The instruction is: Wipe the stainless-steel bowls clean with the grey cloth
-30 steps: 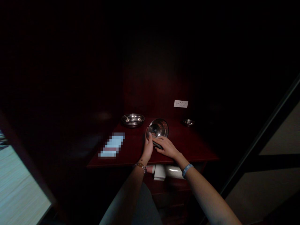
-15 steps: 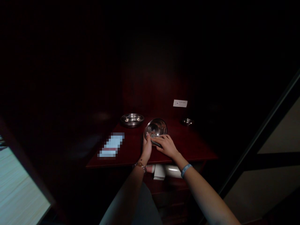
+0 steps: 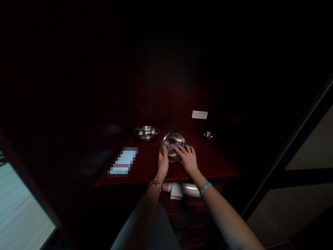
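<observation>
A shiny metal bowl (image 3: pixel 170 139) is tilted toward me above the dark red desk (image 3: pixel 145 166). Its left rim is gripped by my left hand (image 3: pixel 163 164), thumb on the inside. My right hand (image 3: pixel 187 158) presses a greyish cloth (image 3: pixel 179 146) against the inner right side of the bowl; the cloth is partly hidden under the fingers. Behind and to the left stands a wider metal bowl or stack of bowls (image 3: pixel 146 132). A small metal dish (image 3: pixel 208 134) sits at the back right of the desk.
A blurred-out pale rectangle (image 3: pixel 123 161) lies on the desk's left part. A white socket panel (image 3: pixel 199 114) is on the back wall. Below the desk's front edge are a white box (image 3: pixel 176 191) and a pale roll (image 3: pixel 191 190). A light wooden surface (image 3: pixel 23 208) is at far left.
My right hand has shifted right and slightly up with the cloth, from the bowl's lower rim to its inner right side. The bowl now faces me more fully.
</observation>
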The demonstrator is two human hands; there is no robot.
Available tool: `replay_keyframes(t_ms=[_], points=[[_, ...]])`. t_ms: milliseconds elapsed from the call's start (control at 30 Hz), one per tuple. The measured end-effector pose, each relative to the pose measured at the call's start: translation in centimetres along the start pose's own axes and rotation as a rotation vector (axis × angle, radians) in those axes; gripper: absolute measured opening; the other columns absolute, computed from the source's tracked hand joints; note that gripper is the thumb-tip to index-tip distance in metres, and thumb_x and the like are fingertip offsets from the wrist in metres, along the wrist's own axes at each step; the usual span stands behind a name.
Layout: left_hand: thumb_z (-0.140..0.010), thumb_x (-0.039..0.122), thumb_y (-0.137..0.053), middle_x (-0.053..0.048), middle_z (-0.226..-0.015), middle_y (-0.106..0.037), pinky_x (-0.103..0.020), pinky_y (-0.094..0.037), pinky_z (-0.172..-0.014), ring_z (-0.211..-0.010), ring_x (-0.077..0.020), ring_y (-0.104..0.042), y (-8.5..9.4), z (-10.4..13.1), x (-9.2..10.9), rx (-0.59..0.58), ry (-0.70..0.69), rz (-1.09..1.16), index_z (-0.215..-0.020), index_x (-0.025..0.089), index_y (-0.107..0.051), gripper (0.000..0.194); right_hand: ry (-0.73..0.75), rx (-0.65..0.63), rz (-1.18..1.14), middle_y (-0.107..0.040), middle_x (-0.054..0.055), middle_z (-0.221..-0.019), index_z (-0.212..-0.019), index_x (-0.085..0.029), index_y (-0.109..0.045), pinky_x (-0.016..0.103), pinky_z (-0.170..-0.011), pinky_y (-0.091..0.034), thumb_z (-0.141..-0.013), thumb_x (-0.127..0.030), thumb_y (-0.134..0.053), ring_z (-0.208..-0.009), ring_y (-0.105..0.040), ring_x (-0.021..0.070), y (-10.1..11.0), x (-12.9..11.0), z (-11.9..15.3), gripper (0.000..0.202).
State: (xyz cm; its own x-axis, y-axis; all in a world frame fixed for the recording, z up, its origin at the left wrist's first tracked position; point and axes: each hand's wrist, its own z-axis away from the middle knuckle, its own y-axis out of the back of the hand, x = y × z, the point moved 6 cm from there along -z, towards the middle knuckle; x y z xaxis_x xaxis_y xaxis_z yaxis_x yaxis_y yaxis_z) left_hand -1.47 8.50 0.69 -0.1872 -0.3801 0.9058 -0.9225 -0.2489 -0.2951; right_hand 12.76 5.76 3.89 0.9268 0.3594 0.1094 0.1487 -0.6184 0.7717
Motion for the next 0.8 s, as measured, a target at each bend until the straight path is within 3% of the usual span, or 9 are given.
replay_keyframes(t_ms=[800], points=[[-0.088,0.062,-0.048,-0.011,-0.111,-0.071,-0.035,-0.048,-0.098,-0.106,-0.023,-0.066,0.37,-0.37,-0.52,0.008,0.016,0.068,-0.116,0.017,-0.063,0.056,0.067,-0.109,-0.147,-0.061,0.002,-0.136,-0.134,-0.031,-0.056,0.042,-0.094,-0.035,-0.086,-0.019,-0.064,-0.116,-0.045,0.0287,-0.34,-0.13,-0.01,0.051]])
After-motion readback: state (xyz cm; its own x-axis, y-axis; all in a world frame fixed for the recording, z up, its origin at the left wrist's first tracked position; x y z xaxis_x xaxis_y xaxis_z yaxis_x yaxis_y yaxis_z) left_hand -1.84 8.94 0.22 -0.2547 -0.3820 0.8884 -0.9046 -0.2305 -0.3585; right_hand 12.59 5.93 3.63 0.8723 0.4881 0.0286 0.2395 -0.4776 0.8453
